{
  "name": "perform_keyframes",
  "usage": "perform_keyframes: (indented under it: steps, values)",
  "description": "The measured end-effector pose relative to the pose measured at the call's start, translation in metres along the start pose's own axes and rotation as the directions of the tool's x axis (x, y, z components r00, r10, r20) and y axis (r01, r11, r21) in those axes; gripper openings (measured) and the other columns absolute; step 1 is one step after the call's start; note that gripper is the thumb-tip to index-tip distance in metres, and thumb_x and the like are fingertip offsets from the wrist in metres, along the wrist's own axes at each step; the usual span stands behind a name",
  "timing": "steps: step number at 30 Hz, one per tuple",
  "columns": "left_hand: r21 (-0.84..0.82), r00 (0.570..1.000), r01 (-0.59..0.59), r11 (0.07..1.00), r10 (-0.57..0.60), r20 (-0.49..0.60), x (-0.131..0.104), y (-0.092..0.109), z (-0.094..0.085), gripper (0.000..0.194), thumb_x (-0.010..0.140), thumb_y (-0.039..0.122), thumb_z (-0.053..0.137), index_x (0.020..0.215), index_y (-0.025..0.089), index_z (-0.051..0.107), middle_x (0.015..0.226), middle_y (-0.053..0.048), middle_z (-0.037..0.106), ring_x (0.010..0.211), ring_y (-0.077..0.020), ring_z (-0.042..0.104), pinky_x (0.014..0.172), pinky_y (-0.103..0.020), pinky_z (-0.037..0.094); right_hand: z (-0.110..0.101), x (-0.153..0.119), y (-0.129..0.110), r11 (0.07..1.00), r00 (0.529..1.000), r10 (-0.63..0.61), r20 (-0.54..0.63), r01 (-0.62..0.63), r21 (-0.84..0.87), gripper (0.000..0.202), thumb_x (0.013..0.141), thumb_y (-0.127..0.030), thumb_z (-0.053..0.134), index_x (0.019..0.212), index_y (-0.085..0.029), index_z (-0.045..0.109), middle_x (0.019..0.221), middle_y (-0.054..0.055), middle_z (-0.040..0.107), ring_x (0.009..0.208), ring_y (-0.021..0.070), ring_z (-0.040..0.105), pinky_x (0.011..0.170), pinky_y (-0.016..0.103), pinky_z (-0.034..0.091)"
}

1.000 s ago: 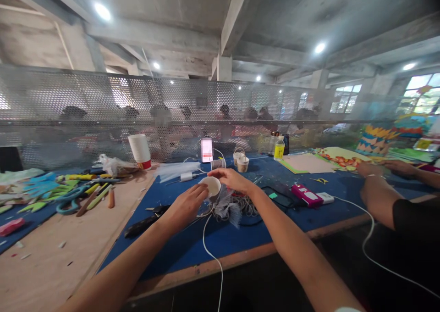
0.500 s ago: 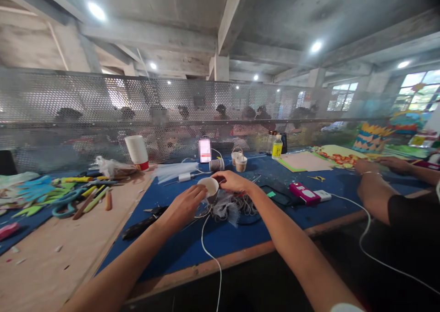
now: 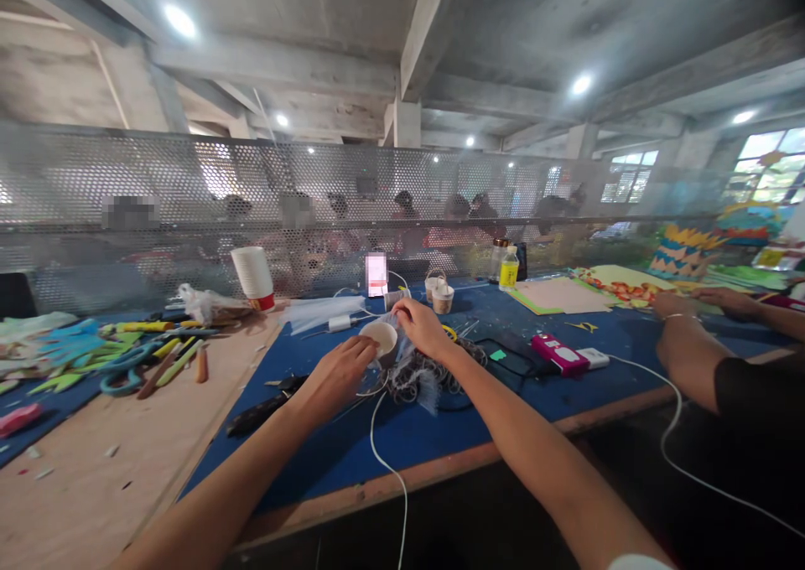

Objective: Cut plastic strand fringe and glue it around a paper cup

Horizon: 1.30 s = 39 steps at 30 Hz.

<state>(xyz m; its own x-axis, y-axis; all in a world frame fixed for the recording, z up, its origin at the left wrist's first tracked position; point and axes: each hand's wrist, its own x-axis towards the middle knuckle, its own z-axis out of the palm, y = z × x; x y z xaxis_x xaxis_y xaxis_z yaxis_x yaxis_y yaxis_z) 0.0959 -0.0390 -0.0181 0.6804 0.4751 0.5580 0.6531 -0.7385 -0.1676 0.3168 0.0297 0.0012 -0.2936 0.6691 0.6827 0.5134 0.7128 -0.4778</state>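
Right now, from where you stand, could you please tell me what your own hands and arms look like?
The left hand and right hand are bare, with no gloves, and neither wrist shows a watch or bracelet. Both forearms are uncovered as far as they show. At the bottom edge, a white strip crosses the right arm, perhaps a sleeve edge; I cannot tell.

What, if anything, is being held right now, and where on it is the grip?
The left hand holds the white cup by its left side, near the rim. Whether the right hand grips anything, I can't tell.
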Motion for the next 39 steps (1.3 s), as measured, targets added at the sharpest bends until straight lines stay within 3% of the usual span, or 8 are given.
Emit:
perform_keyframes:
  steps: [3,6,10,18,22,28,32,39]
  values:
    - [0.032,1.000,0.024,0.999,-0.024,-0.010,0.000,-0.001,0.000,0.041,0.084,-0.006,0.043,0.116,0.016,0.057,0.120,-0.014,0.068,0.112,-0.0246,0.063,0.093,-0.040,0.056,-0.002,0.001,-0.003,0.997,0.996,-0.062,-0.060,0.065,0.050,0.019,0.091,-0.009,0.048,0.096,-0.018,0.065,0.088,0.002,0.068,0.084,0.0157,0.063,0.083,0.027,0.046]
    - [0.048,0.998,0.064,0.997,-0.063,-0.021,0.001,-0.002,-0.002,0.040,0.084,-0.006,0.043,0.114,0.016,0.059,0.121,-0.014,0.068,0.114,-0.0258,0.062,0.095,-0.042,0.055,-0.001,0.000,-0.005,0.991,0.992,-0.123,-0.035,0.125,0.043,0.019,0.087,-0.008,0.052,0.094,-0.018,0.066,0.091,0.003,0.068,0.082,0.0153,0.062,0.080,0.026,0.047]
    - [0.057,0.995,0.099,0.993,-0.097,-0.025,0.000,-0.004,-0.004,0.036,0.085,-0.004,0.044,0.112,0.016,0.059,0.124,-0.014,0.067,0.117,-0.0268,0.060,0.097,-0.042,0.054,0.000,-0.003,-0.011,0.977,0.978,-0.207,-0.022,0.205,-0.063,0.022,0.086,-0.008,0.054,0.100,-0.020,0.067,0.092,0.002,0.067,0.078,0.0148,0.060,0.076,0.027,0.045]
    - [0.088,0.991,0.130,0.988,-0.128,-0.027,-0.001,-0.007,-0.001,0.038,0.083,-0.003,0.046,0.112,0.017,0.058,0.136,-0.014,0.059,0.117,-0.0272,0.060,0.098,-0.044,0.053,-0.003,-0.005,-0.020,0.903,0.925,-0.379,-0.006,0.369,-0.219,0.019,0.086,-0.007,0.058,0.097,-0.019,0.066,0.090,0.003,0.069,0.087,0.0174,0.062,0.088,0.033,0.042]
    - [0.119,0.982,0.184,0.976,-0.178,-0.057,0.000,-0.004,-0.002,0.037,0.081,-0.004,0.046,0.107,0.018,0.060,0.138,-0.014,0.053,0.107,-0.0242,0.064,0.091,-0.041,0.057,-0.002,-0.007,-0.021,0.888,0.919,-0.395,0.011,0.385,-0.249,0.018,0.087,-0.008,0.058,0.099,-0.019,0.065,0.093,0.004,0.068,0.090,0.0182,0.061,0.090,0.035,0.041]
    - [0.091,0.986,0.161,0.983,-0.157,-0.056,0.000,-0.007,0.002,0.031,0.083,-0.004,0.043,0.100,0.017,0.059,0.161,-0.013,0.031,0.115,-0.0236,0.062,0.096,-0.042,0.055,-0.001,-0.008,-0.022,0.881,0.917,-0.398,0.024,0.390,-0.267,0.017,0.088,-0.009,0.055,0.098,-0.019,0.064,0.094,0.005,0.066,0.093,0.0191,0.060,0.091,0.035,0.041]
    - [0.057,0.988,0.144,0.988,-0.140,-0.065,-0.002,-0.012,0.007,0.036,0.087,-0.001,0.041,0.113,0.018,0.057,0.152,-0.012,0.047,0.129,-0.0259,0.055,0.104,-0.046,0.050,-0.002,-0.008,-0.023,0.879,0.910,-0.413,0.026,0.406,-0.251,0.016,0.087,-0.009,0.056,0.096,-0.018,0.065,0.092,0.005,0.066,0.091,0.0191,0.060,0.090,0.035,0.042]
    - [0.029,0.988,0.137,0.990,-0.135,-0.080,-0.001,-0.014,0.008,0.033,0.092,0.002,0.039,0.116,0.016,0.057,0.151,-0.014,0.049,0.134,-0.0251,0.051,0.107,-0.046,0.046,-0.003,-0.008,-0.030,0.907,0.927,-0.374,0.027,0.372,-0.196,0.015,0.087,-0.011,0.056,0.097,-0.017,0.065,0.092,0.005,0.066,0.092,0.0193,0.061,0.090,0.035,0.043]
